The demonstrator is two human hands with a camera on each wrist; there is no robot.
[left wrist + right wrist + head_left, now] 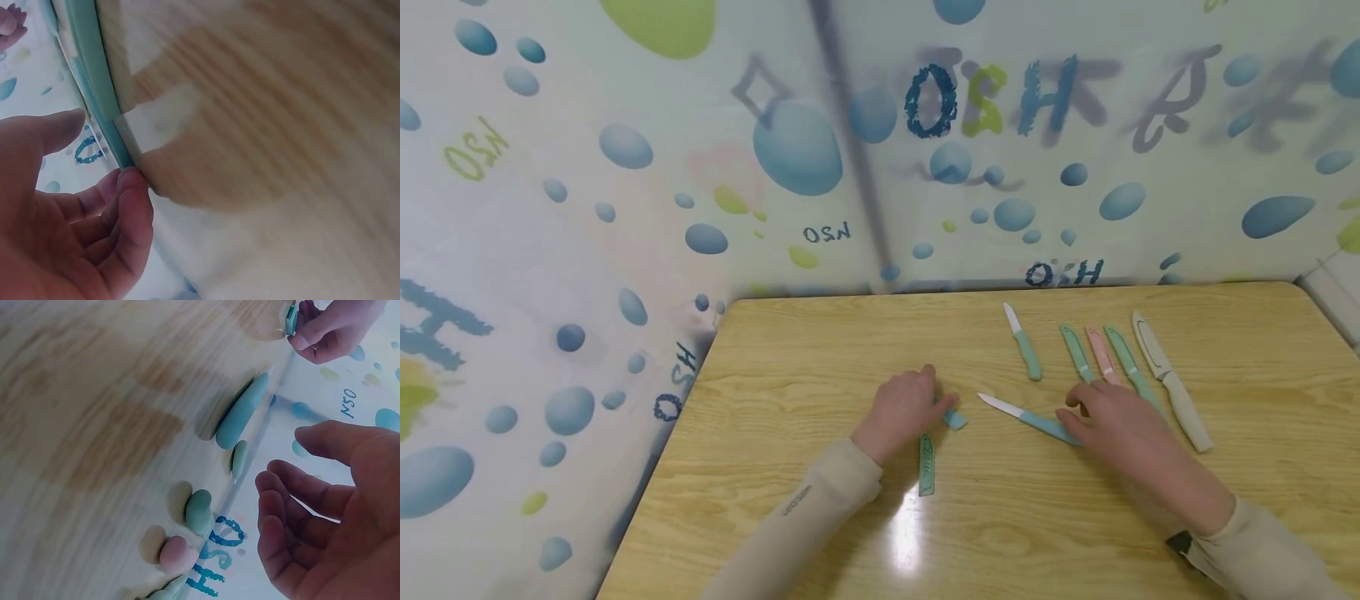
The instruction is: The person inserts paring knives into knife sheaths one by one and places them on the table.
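My left hand [907,408] is at the middle of the table, its fingertips touching the far end of a blue knife sheath [956,420]. In the left wrist view the thumb stands apart from those fingertips. A green sheath [927,465] lies just below that hand. My right hand [319,519] hovers with loosely bent fingers and holds nothing. Nearest to it lies a blue-handled paring knife [1037,422], its white blade pointing left. In the head view this hand hides the end of the blue handle and the lower parts of some sheathed knives.
A bare green-handled knife [1027,354] lies further back. To its right are a green sheathed knife [1075,346], a pink one [1101,350], another green one [1123,350] and a larger cream knife [1180,400]. A patterned wall covering [1000,242] borders the wooden table [805,350].
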